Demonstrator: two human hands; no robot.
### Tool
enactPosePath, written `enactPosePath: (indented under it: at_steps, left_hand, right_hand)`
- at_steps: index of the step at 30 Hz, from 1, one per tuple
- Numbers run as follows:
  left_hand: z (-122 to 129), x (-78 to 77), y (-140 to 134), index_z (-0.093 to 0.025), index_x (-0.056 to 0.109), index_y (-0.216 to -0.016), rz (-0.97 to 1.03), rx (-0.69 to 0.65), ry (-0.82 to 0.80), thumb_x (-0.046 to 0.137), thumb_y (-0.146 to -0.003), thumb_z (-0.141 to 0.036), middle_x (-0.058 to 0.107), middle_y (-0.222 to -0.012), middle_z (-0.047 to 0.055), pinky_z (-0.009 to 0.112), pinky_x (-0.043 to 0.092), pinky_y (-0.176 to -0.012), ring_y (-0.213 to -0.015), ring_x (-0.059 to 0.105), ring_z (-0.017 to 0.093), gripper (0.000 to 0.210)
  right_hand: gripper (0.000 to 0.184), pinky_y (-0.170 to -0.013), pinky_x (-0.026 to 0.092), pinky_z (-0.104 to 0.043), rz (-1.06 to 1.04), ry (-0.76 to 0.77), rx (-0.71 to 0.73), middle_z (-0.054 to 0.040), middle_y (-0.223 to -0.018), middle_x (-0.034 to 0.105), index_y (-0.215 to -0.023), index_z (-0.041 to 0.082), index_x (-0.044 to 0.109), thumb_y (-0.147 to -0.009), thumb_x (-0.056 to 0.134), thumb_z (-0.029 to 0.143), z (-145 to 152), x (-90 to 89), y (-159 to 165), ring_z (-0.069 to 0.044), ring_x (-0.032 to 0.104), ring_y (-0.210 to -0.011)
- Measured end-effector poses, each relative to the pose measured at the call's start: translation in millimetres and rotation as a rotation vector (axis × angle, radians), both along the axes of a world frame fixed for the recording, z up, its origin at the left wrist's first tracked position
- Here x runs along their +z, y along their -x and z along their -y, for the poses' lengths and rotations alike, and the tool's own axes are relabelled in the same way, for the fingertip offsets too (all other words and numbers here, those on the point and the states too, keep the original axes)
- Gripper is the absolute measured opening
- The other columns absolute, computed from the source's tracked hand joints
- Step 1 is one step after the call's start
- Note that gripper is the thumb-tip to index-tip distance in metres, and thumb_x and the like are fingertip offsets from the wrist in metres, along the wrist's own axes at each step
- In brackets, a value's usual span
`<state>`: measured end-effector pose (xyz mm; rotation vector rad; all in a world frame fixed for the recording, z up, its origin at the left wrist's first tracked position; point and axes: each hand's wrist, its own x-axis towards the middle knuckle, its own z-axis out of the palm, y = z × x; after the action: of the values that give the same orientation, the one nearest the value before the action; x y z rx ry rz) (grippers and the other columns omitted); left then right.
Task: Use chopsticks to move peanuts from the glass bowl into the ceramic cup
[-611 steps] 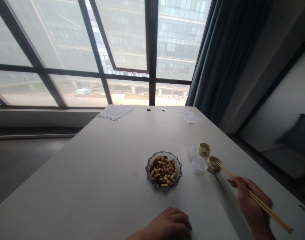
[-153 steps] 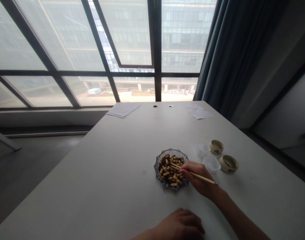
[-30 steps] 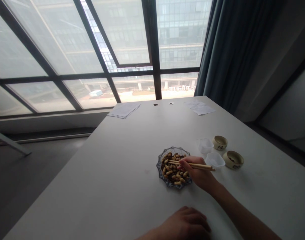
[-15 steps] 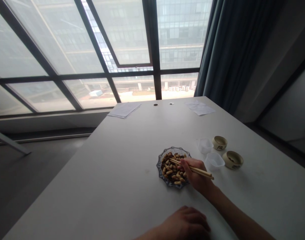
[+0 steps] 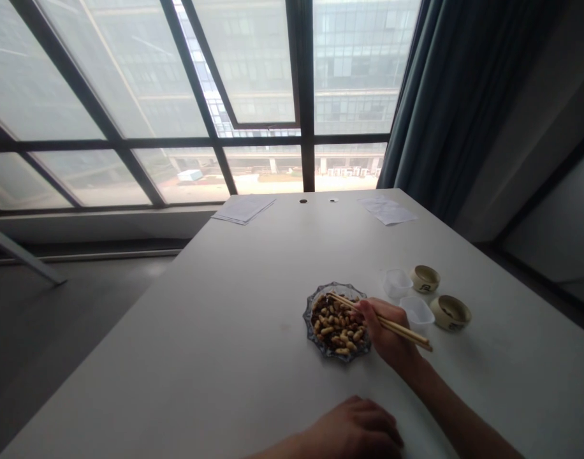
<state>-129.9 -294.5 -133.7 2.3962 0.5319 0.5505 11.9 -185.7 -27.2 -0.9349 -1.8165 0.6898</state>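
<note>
My right hand (image 5: 390,325) is closed around a pair of wooden chopsticks (image 5: 401,330), held slanting. Their tips reach into the far part of a clear glass dish (image 5: 315,344) with a scalloped rim. Peanuts in shells and darker small pieces (image 5: 337,328) fill that dish; whether the tips pinch one is too small to tell. Close to the near side of the table rests my left hand (image 5: 354,428), its fingers curled in and nothing seen in them.
Right of the dish stand two clear plastic cups (image 5: 417,310) and two beige bowls, a farther one (image 5: 426,278) and a nearer one (image 5: 451,312) with dark bits inside. Papers lie at the far left (image 5: 244,209) and far right (image 5: 387,210) of the white table (image 5: 225,331).
The chopsticks' rear ends have swung right and lower, and their tips have shifted slightly toward the dish's far edge. My left hand stays put. The whole view has shifted a little.
</note>
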Motion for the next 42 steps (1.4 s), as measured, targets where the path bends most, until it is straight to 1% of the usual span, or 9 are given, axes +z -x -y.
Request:
enactPosePath:
  at_steps: [8, 12, 15, 17, 20, 23, 26, 37, 42]
  left_hand:
    - [-0.6, 0.2, 0.4, -0.024, 0.067, -0.112, 0.035, 0.007, -0.014, 0.06, -0.105, -0.033, 0.075, -0.127, 0.003, 0.026, 0.038, -0.115, -0.129, 0.063, 0.018, 0.013]
    - [-1.4, 6.0, 0.2, -0.024, 0.067, -0.109, 0.038, 0.009, -0.023, 0.06, -0.104, -0.035, 0.076, -0.125, 0.004, 0.026, 0.04, -0.113, -0.126, 0.064, 0.018, 0.014]
    - [-0.3, 12.6, 0.8, -0.024, 0.067, -0.11, 0.045, 0.009, -0.027, 0.06, -0.104, -0.034, 0.076, -0.123, 0.004, 0.026, 0.042, -0.111, -0.124, 0.065, 0.017, 0.013]
    - [1.1, 15.6, 1.4, -0.024, 0.067, -0.109, 0.051, 0.022, -0.03, 0.062, -0.103, -0.032, 0.076, -0.122, 0.003, 0.026, 0.043, -0.11, -0.124, 0.066, 0.017, 0.011]
    - [2.9, 17.1, 1.5, -0.024, 0.068, -0.108, 0.081, 0.061, -0.028, 0.064, -0.1, -0.027, 0.076, -0.119, 0.002, 0.025, 0.045, -0.107, -0.122, 0.066, 0.016, 0.009]
    - [3.3, 17.2, 1.2, -0.024, 0.068, -0.107, 0.091, 0.073, -0.019, 0.063, -0.098, -0.021, 0.076, -0.118, 0.002, 0.026, 0.047, -0.107, -0.121, 0.067, 0.017, 0.011]
    - [2.5, 17.5, 0.9, -0.025, 0.069, -0.108, 0.076, 0.069, 0.002, 0.064, -0.094, -0.017, 0.076, -0.119, 0.002, 0.029, 0.048, -0.107, -0.122, 0.066, 0.019, 0.016]
    - [4.7, 27.2, 0.3, -0.025, 0.069, -0.106, 0.059, 0.072, 0.021, 0.062, -0.09, -0.012, 0.076, -0.118, 0.002, 0.031, 0.05, -0.107, -0.121, 0.067, 0.02, 0.022]
    - [4.0, 28.8, 0.5, -0.025, 0.069, -0.106, 0.022, 0.069, 0.024, 0.063, -0.091, -0.013, 0.076, -0.119, 0.003, 0.032, 0.049, -0.107, -0.122, 0.067, 0.02, 0.021]
  right_hand:
    - [0.044, -0.068, 0.067, -0.034, -0.284, 0.12, -0.228, -0.0111, -0.077, 0.081, -0.089, 0.016, 0.08, -0.098, 0.062, 0.054, -2.7, 29.3, -26.3, -0.026, 0.08, -0.068]
    - [0.042, -0.068, 0.067, -0.035, -0.329, 0.079, -0.405, -0.0114, -0.077, 0.081, -0.09, 0.015, 0.081, -0.096, 0.066, 0.054, 11.2, 53.8, -63.9, -0.026, 0.08, -0.066]
    - [0.042, -0.068, 0.067, -0.036, -0.274, 0.001, -0.549, -0.0121, -0.079, 0.081, -0.09, 0.016, 0.081, -0.096, 0.065, 0.054, 24.7, 60.9, -106.3, -0.027, 0.08, -0.068]
    - [0.043, -0.066, 0.067, -0.036, -0.265, -0.03, -0.643, -0.0131, -0.079, 0.08, -0.09, 0.014, 0.08, -0.095, 0.066, 0.055, 30.3, 54.7, -136.7, -0.027, 0.079, -0.067]
    - [0.047, -0.065, 0.067, -0.039, -0.327, -0.001, -0.772, -0.014, -0.075, 0.079, -0.087, 0.01, 0.078, -0.093, 0.068, 0.056, 30.7, 29.7, -176.1, -0.027, 0.077, -0.059]
    - [0.05, -0.063, 0.068, -0.037, -0.4, 0.091, -0.753, -0.0142, -0.074, 0.079, -0.088, 0.008, 0.077, -0.089, 0.072, 0.058, 24.7, -0.5, -199.9, -0.027, 0.078, -0.061]
    - [0.049, -0.064, 0.069, -0.033, -0.434, 0.164, -0.732, -0.0144, -0.077, 0.08, -0.09, 0.007, 0.077, -0.086, 0.077, 0.056, 19.5, -17.8, -207.5, -0.026, 0.08, -0.066]
    - [0.042, -0.064, 0.068, -0.025, -0.418, 0.124, -0.723, -0.0104, -0.076, 0.079, -0.09, 0.009, 0.077, -0.084, 0.081, 0.05, 18.1, -0.7, -193.1, -0.021, 0.079, -0.063]
    - [0.044, -0.06, 0.067, -0.022, -0.528, 0.19, -0.727, -0.0086, -0.072, 0.079, -0.088, 0.011, 0.075, -0.076, 0.088, 0.05, 14.4, -8.3, -197.8, -0.021, 0.079, -0.061]
